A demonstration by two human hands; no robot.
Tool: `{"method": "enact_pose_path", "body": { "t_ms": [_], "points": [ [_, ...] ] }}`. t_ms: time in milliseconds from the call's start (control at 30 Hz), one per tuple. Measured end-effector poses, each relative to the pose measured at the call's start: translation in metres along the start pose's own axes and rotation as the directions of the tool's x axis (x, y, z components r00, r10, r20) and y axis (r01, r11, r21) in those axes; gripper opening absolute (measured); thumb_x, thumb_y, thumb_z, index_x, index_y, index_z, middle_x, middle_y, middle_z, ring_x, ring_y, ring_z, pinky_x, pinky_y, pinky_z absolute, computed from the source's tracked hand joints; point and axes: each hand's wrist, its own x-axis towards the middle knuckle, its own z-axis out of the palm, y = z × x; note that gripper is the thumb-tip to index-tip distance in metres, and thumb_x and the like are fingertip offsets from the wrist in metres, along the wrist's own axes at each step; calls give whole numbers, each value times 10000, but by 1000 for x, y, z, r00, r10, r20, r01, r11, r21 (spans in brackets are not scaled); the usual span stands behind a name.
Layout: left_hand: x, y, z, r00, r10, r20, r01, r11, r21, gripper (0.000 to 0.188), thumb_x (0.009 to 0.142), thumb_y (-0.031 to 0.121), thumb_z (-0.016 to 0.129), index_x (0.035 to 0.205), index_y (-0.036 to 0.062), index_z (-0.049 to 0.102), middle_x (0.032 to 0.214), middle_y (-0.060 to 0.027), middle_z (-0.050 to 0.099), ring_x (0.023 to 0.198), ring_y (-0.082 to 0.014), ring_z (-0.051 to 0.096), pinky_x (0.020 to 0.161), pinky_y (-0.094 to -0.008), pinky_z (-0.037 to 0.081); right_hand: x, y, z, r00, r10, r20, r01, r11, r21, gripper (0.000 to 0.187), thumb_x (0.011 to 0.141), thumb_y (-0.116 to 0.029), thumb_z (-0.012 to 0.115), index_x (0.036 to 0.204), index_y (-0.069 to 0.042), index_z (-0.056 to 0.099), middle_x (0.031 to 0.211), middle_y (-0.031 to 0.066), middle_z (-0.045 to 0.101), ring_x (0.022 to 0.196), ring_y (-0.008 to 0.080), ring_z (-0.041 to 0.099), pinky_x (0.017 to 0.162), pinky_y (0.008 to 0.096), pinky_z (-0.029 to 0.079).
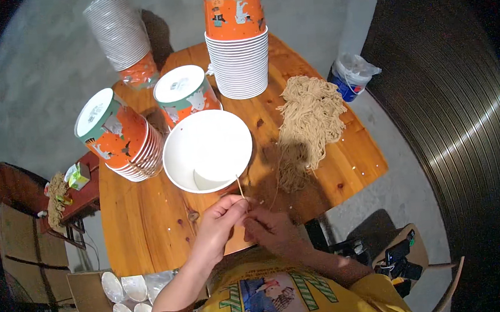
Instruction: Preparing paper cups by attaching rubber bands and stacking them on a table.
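Pale, thin and brittle-looking, the noodle strand (240,187) stands pinched in the left hand (223,224), fingers closed low on it, just before the white bowl (207,150) on the desk (150,221). The right hand (272,231) curls loosely beside it, touching; whether it grips anything I cannot tell. It probably weighs nothing and snaps easily, so a light pinch near the base suits it.

The tabletop (150,221) was shiny brown wood with dark knots. The white bowl (207,150) and cup stacks (238,58) looked like smooth paper. The noodles (308,123) looked dry and rough.
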Motion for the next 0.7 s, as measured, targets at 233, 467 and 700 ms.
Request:
{"method": "enact_pose_path", "body": {
  "t_ms": [233,467,700],
  "points": [
    [3,5,7,998,-60,-3,57,959,-276,151,897,139,559,941,11,624,750,14,580,639,-54,489,575,-183,375,-2,5,-1,991,-132,-26,126,978,-168,183,928,-162,525,998,-18,612,791,126,635,699,201,639,636,316,497],
    [7,12,8,995,-71,-65,40,920,-390,140,870,107,594,920,-11,651,818,-41,645,712,-83,577,650,-199,459,2,17,0,938,-346,-19,320,885,-337,165,910,-157,528,992,-35,604,828,165,633,738,325,638,636,376,501],
    [15,19,1,980,-12,-198,-76,900,-430,167,900,118,571,963,-24,634,870,-58,661,760,-106,609,713,-214,486,-5,10,6,867,-475,148,467,673,-574,100,876,-165,564,902,-73,592,693,119,587,631,298,618,557,395,490]
  ]
}}
